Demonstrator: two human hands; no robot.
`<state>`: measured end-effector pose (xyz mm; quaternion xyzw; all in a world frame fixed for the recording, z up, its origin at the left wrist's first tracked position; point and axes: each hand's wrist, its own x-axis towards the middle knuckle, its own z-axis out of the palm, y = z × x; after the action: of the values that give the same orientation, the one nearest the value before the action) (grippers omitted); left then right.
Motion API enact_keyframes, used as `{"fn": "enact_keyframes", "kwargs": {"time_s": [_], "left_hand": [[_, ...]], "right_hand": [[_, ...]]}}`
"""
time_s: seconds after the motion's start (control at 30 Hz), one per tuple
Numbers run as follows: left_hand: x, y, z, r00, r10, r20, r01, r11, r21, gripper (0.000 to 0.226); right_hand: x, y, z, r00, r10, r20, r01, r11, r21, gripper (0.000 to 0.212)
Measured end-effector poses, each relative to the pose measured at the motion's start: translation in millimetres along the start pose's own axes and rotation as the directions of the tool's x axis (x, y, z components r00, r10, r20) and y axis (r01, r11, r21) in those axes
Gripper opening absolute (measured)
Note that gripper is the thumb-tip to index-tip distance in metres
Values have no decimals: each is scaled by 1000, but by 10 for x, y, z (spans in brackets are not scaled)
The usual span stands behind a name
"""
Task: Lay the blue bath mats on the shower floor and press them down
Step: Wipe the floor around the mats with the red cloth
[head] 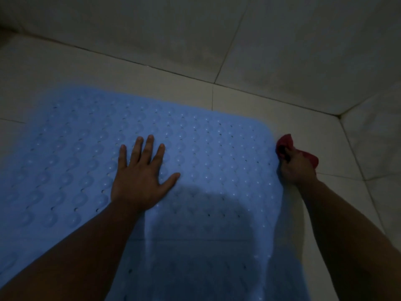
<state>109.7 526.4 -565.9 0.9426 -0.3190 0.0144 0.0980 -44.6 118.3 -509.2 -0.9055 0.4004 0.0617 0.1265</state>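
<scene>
A light blue bath mat [206, 148] with rows of raised bumps and small holes lies flat on the pale tiled shower floor [238, 98]. A second blue mat [195, 268] shows at the bottom, its edge meeting or overlapping the first one near my arms. My left hand [141, 177] rests palm down on the upper mat with the fingers spread. My right hand [297, 168] sits just off the mat's right edge, fist closed around a red cloth [286, 144]. The light is dim.
Tiled walls [282, 40] rise behind and to the right and meet in a corner at the right. A strip of bare floor runs between the mat's far edge and the back wall, and another along the right side.
</scene>
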Motion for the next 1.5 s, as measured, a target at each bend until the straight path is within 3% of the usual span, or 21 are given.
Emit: {"fn": "enact_keyframes", "kwargs": {"time_s": [0.07,0.3,0.4,0.6,0.77,0.93,1.13,1.17,1.23,1.3,1.37,1.5], "left_hand": [[-20,9,-5,1000,1,4,-1,1000,-16,93],[-6,58,-161,993,-37,111,37,999,8,119],[-32,88,-190,990,-34,136,35,999,-1,126],[-30,90,-224,987,-36,155,36,999,-2,128],[-26,81,-245,985,-28,171,34,999,-32,128],[-51,55,-219,976,-27,218,37,998,-42,132],[19,213,-348,900,-126,418,106,992,72,133],[-14,279,-385,900,-140,413,121,990,73,128],[-242,496,-407,952,-130,276,137,991,-6,110],[-687,799,-401,995,-59,77,69,987,-146,87],[-1353,1158,-332,994,91,-52,-100,974,-202,77],[-2619,1599,-91,913,407,39,-395,903,-168,75]], "right_hand": [[-168,59,14,1000,-22,20,22,1000,-20,47],[-1667,410,405,995,-71,-71,82,982,170,54],[-2078,527,537,997,-35,-73,48,982,181,54],[-1725,620,560,994,28,-104,0,966,258,51],[-1710,652,369,996,79,-36,-63,946,319,51],[-2572,697,530,999,14,-38,-3,958,288,56],[-2515,844,503,991,-115,70,105,986,130,60],[-2512,882,483,987,-134,85,124,986,113,59],[-2477,970,402,981,-143,128,131,987,96,54],[-2465,1034,353,983,-122,140,109,989,96,53],[-2548,1116,339,989,-50,136,34,992,119,53],[-2986,1353,408,989,54,135,-73,987,141,52]]}}
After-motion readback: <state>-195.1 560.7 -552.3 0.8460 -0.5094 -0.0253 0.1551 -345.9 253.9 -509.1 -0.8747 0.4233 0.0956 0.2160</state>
